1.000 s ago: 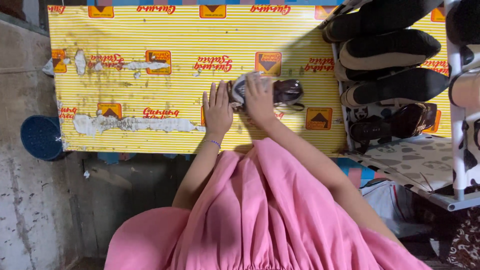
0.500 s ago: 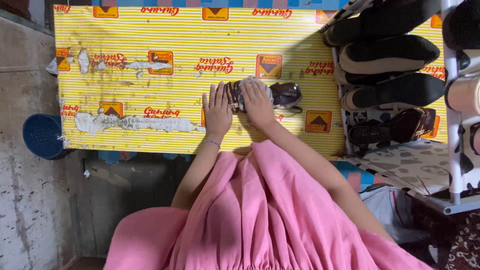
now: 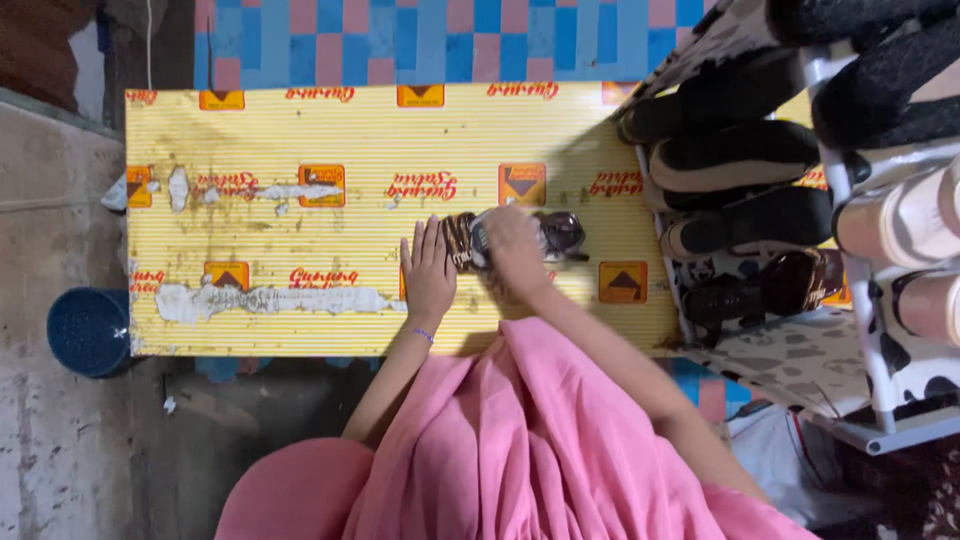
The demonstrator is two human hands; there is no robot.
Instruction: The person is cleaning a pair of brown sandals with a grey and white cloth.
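Pink pleated garment (image 3: pixel 520 450); seemingly beaded left-wrist bracelet (image 3: pixel 424 335).

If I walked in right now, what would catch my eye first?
Probably the yellow striped mat spread over the floor, worn white in patches. At its middle, the person's right hand presses a cloth on a dark shoe, with the left hand flat beside it. A shoe rack full of dark shoes stands at the right.

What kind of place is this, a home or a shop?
Probably a home corner used for shoe care. A shoe rack full of dark shoes stands beside a striped yellow table cover, with a rough concrete wall and checked floor tiles.
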